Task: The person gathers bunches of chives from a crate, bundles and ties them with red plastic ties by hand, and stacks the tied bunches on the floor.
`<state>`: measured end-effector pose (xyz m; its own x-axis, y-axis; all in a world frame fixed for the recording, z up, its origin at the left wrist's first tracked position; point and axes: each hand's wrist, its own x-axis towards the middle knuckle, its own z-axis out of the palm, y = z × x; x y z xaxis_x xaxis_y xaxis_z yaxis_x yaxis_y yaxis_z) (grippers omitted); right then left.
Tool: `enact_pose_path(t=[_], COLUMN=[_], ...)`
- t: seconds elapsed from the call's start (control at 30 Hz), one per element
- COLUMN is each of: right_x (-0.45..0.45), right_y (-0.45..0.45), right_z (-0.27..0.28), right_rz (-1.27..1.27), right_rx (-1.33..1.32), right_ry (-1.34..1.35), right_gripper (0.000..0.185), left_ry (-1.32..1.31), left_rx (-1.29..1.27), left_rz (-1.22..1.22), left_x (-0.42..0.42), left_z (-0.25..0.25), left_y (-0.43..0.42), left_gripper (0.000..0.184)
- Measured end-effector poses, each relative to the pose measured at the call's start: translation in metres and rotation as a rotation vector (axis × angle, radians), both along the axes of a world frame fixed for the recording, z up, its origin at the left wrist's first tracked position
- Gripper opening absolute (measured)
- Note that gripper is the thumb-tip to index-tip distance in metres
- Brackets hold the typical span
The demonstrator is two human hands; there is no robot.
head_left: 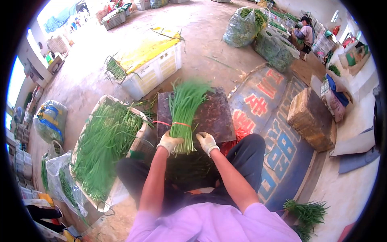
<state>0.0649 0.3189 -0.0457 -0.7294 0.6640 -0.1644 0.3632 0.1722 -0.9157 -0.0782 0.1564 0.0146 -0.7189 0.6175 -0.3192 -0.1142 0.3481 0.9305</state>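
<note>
A bundle of green chives (189, 99) lies on a dark, flat-topped block (217, 117), its cut ends toward me. Around its lower stalks runs a red band (181, 124), with a red strip sticking out to the left. My left hand (169, 143), in a pale glove, is closed against the left side of the stalk ends. Just right of those ends is my right hand (207, 142), also gloved, with its fingers loosely bent and apart. Nothing shows in the right hand. Some fingertips are hard to make out.
Loose chives fill a white crate (105, 99) at my left. Beyond it stands a white box (151, 74) under a yellow cover. Red plastic strips (242, 135) lie by my right knee. A brown block (310, 119) sits at right. Another person (307, 34) is at the far right.
</note>
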Motion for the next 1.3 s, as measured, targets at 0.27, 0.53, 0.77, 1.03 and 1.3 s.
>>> enact_pose_path(t=[0.27,0.53,0.77,1.03,1.3], right_x=[0.002,-0.001,-0.008,-0.005,-0.021], right_y=[-0.016,-0.033,-0.059,0.002,-0.001], right_z=[0.039,0.026,0.032,0.067,0.062], right_rz=[0.158,0.203,0.277,0.114,0.501], right_rx=[-0.361,0.027,0.168,0.441,0.729], right_ry=[-0.198,-0.166,0.010,-0.173,-0.098], right_gripper=[0.051,0.048,0.031,0.032,0.033], left_ry=[-0.382,-0.310,-0.421,-0.663,-0.914], left_rx=[0.078,0.115,0.207,0.359,0.510], left_rz=[0.025,0.003,0.018,0.040,-0.017], left_x=[-0.003,-0.003,0.010,-0.005,-0.014], left_z=[-0.021,-0.026,0.016,-0.004,-0.007], left_y=[-0.010,-0.009,-0.012,-0.031,-0.038], left_gripper=[0.050,0.053,0.048,0.039,0.043])
